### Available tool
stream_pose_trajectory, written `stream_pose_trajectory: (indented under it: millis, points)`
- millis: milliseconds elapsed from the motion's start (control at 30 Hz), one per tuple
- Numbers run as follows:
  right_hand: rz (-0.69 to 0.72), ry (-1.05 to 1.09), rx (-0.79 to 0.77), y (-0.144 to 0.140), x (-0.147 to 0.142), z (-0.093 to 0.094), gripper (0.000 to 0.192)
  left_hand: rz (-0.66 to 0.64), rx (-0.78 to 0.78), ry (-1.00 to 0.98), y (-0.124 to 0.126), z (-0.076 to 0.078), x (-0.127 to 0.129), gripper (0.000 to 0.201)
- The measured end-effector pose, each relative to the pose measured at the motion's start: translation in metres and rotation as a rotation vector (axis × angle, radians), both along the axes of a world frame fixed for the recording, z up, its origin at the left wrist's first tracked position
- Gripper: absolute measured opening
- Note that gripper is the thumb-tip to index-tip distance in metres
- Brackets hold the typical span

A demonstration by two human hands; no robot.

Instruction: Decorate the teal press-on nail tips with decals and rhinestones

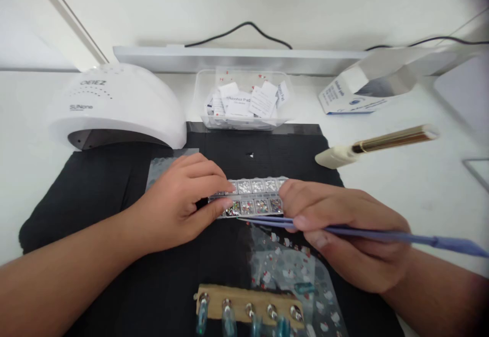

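A clear compartment case of rhinestones (248,197) lies on the black cloth (107,189). My left hand (187,199) pinches the case's left end between thumb and fingers. In my right hand (340,225) is a pair of blue tweezers (367,234), its tips just below the case's front edge; my curled fingers touch the case's right end. A tiny green speck shows at the tweezer tips. Nearer to me stands a wooden nail-tip holder (237,299) with several metal posts bearing teal nail tips (229,321). Another teal nail tip (304,288) lies on a patterned clear sheet (321,270).
A white nail lamp (122,100) stands at back left. Behind the cloth sits a clear tub (244,122) of alcohol pad packets (239,103). An opened alcohol pad box (351,95) and a cream bottle with a gold cap (336,157) are at right. A black cable (248,23) runs behind.
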State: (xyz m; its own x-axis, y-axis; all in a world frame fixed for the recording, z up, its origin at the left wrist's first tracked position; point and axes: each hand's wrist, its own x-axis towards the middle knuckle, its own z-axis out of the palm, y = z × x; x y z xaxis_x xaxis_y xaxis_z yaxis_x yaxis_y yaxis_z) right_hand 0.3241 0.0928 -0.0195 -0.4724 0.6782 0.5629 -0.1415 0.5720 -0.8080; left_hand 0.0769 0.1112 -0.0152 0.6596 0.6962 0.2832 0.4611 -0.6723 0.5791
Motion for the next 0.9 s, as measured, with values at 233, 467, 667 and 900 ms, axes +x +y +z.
stream_pose_trajectory:
  millis: [233, 467, 667, 900]
  points:
    - [-0.174, 0.184, -0.002, -0.025, -0.003, 0.010, 0.022, -0.015, 0.166, -0.135, 0.002, 0.001, -0.007, 0.021]
    - [-0.190, 0.216, 0.052, -0.071, -0.003, 0.025, 0.016, 0.063, 0.163, -0.299, -0.026, 0.054, -0.013, 0.021]
    - [-0.092, 0.140, 0.139, -0.080, -0.001, 0.007, 0.028, -0.041, 0.093, -0.297, -0.070, 0.068, -0.023, 0.019]
    - [-0.006, 0.022, 0.190, -0.072, -0.007, 0.007, 0.030, -0.226, 0.128, -0.110, -0.079, 0.031, -0.026, 0.019]
